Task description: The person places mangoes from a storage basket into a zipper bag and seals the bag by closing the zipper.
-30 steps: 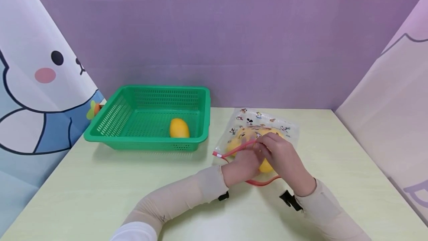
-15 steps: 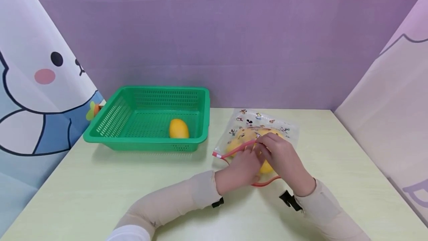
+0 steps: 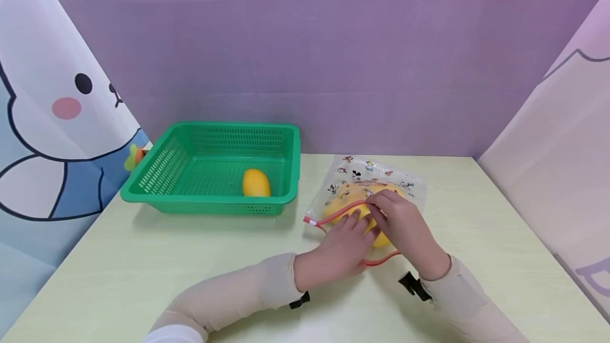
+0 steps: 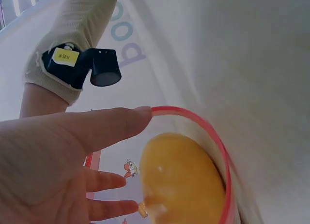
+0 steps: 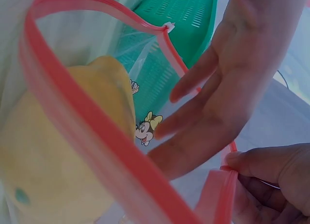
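Observation:
A clear zipper bag [image 3: 345, 176] with cartoon prints and a red zip edge lies right of the table's middle. Several yellow mangoes seem to be inside it; one mango [image 4: 179, 180] shows near the mouth in the left wrist view. My right hand [image 3: 404, 226] pinches the raised red edge between thumb and fingers. At the bag's mouth is my left hand [image 3: 335, 253], its fingers straight and holding nothing. Seen from the right wrist, the left hand [image 5: 232, 83] is just by the parted red edges, and the right hand [image 5: 283, 180] grips the zip strip.
To the left stands a green plastic basket [image 3: 219, 208] with a single yellow mango [image 3: 256, 183] in it. A small carrot-shaped item [image 3: 135, 156] is by the basket's left side. A purple backdrop [image 3: 305, 68] rises behind the pale table [image 3: 190, 269].
My left hand has come out of the bag's mouth, moving left and toward me, with its fingers empty. The right hand has kept its grip in the same place.

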`<state>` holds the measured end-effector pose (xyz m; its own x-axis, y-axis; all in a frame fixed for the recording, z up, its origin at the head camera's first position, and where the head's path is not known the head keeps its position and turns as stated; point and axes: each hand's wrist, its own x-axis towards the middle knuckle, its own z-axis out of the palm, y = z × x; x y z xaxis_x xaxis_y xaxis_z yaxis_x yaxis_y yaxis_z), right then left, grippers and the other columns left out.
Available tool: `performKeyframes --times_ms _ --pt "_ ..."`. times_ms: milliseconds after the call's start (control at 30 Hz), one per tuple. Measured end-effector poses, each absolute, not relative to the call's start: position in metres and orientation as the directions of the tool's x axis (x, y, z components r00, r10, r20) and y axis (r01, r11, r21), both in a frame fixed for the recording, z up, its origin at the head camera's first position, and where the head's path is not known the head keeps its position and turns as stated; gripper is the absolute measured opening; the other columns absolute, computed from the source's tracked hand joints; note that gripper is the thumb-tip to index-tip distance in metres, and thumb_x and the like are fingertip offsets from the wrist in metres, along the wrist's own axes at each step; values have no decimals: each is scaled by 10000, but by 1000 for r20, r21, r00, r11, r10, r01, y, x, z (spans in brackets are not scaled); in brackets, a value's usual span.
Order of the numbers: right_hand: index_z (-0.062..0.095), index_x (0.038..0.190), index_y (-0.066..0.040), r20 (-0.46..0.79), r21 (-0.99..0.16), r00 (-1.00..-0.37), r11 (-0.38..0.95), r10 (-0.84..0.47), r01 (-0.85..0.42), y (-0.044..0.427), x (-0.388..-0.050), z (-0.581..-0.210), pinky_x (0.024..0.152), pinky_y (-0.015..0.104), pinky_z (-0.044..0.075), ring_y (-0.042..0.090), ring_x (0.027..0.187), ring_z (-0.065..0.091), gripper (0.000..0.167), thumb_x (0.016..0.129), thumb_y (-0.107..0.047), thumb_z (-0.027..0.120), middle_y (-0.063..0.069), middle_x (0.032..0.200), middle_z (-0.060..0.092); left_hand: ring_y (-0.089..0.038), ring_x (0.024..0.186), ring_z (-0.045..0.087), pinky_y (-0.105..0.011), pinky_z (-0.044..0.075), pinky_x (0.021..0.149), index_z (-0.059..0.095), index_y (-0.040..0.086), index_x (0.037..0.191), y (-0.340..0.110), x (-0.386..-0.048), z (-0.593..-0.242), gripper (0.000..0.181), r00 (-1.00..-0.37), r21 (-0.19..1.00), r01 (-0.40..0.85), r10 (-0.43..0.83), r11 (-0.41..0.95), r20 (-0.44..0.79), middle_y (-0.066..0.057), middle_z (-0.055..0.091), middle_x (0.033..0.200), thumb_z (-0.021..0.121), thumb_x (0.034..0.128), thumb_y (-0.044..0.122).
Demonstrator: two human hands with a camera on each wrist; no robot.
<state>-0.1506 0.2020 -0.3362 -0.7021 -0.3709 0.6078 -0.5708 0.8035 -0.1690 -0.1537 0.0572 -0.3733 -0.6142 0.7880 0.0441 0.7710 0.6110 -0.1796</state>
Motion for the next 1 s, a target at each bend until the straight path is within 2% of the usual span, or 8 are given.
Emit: performKeyframes --times_ms 333,467,767,1000 --pt "686 877 2 609 -166 -700 804 -372 -571 201 -151 -337 662 323 559 213 769 644 193 713 64 765 82 849 671 -233 1303 379 -330 326 1082 332 173 1429 42 -143 -364 811 -567 -176 805 822 567 58 -44 373 1434 692 790 519" --pt "684 874 -3 613 -164 -699 806 -369 -569 201 -150 -337 668 327 559 213 769 643 197 709 61 770 80 845 669 -212 1268 401 -302 319 1081 383 183 1387 35 -141 -360 753 -545 -157 822 836 548 66 -22 430 1368 700 787 510" --pt "683 881 -2 599 -173 -711 808 -367 -563 201 -150 -337 679 327 560 210 770 639 207 706 60 774 81 847 668 -175 1196 457 -276 322 1066 453 178 1331 22 -140 -355 648 -477 -177 848 865 500 156 4 519 1268 672 816 503" --pt "684 894 -8 578 -186 -733 816 -360 -547 199 -150 -338 691 330 561 217 789 639 217 708 45 780 83 858 674 -177 1221 451 -287 333 1067 463 177 1333 12 -141 -352 634 -490 -88 860 861 503 134 -4 520 1286 685 818 474"
